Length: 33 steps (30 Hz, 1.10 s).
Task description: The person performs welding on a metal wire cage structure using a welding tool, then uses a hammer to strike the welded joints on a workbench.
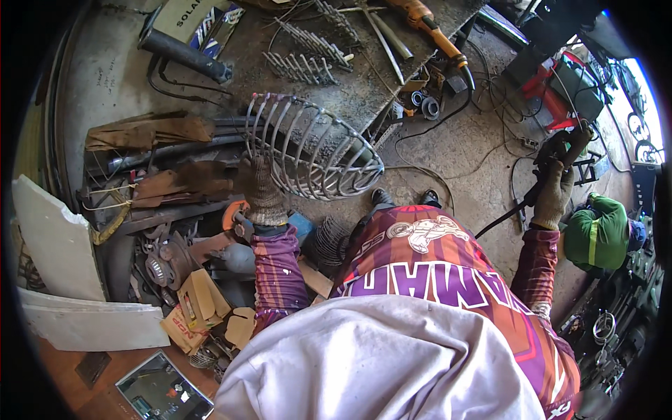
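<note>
Grey oval metal-rod cage (329,166) is held at near edge of grimy dark tabletop (353,99), rim pinched by fingers of grey-gloved L hand (264,190); dark cabled tool (558,150) is gripped by R hand (553,196), right of tabletop. Stiffness, mod. wt. expected of cage; rim best gripped.

White glare (647,89) at right edge.

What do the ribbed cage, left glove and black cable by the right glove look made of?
Ribbed cage: probably metal rod, dull grey, with lumpy, weld-like spots along its rim.
Left glove: apparently knitted fabric, brownish, soiled-looking, with a ribbed cuff.
Black cable: perhaps rubber or plastic sheathing, judging by its smooth bend.
</note>
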### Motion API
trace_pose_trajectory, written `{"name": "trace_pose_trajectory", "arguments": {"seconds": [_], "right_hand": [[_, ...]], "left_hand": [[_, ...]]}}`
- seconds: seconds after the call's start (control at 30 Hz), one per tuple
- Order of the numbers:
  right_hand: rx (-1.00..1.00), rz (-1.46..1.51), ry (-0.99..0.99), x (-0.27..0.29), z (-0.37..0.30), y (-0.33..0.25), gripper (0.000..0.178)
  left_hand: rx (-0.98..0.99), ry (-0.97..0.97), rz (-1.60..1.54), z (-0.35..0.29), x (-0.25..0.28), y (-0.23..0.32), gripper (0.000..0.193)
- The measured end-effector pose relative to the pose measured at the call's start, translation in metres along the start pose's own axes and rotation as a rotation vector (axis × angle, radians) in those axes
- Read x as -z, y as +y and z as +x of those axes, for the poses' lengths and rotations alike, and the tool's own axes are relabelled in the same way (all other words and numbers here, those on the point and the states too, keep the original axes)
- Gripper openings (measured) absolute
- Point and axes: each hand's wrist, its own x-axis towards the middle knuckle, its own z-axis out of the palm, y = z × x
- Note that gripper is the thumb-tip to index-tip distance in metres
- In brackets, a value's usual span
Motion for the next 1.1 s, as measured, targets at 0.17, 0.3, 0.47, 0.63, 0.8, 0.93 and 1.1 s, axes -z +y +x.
{"name": "trace_pose_trajectory", "arguments": {"seconds": [0.17, 0.3, 0.47, 0.63, 0.8, 0.93, 1.1], "right_hand": [[0.023, -0.089, -0.058, -0.014, -0.003, -0.004, 0.042], [0.029, -0.160, -0.027, -0.032, -0.007, -0.023, 0.038], [0.207, -0.178, -0.026, -0.045, 0.027, -0.073, 0.035], [0.342, -0.424, 0.050, -0.049, 0.113, -0.157, 0.046], [0.504, -0.262, 0.122, -0.057, 0.218, -0.202, 0.042], [0.528, 0.001, 0.236, -0.085, 0.294, -0.190, 0.035], [0.503, 0.269, 0.304, -0.135, 0.362, -0.148, 0.033]], "left_hand": [[0.174, -0.047, -0.330, -0.018, -0.028, -0.035, 0.035], [0.188, -0.078, -0.239, -0.033, -0.029, -0.048, 0.033], [-0.095, 0.103, -0.159, 0.004, -0.019, -0.035, 0.029], [0.549, -0.129, -0.591, -0.021, -0.052, -0.056, 0.028], [0.690, 0.045, -0.838, -0.018, -0.045, -0.044, 0.033], [0.845, -0.066, -1.055, 0.004, -0.021, -0.011, 0.054], [0.872, 0.038, -0.763, -0.002, -0.009, 0.014, 0.060]]}}
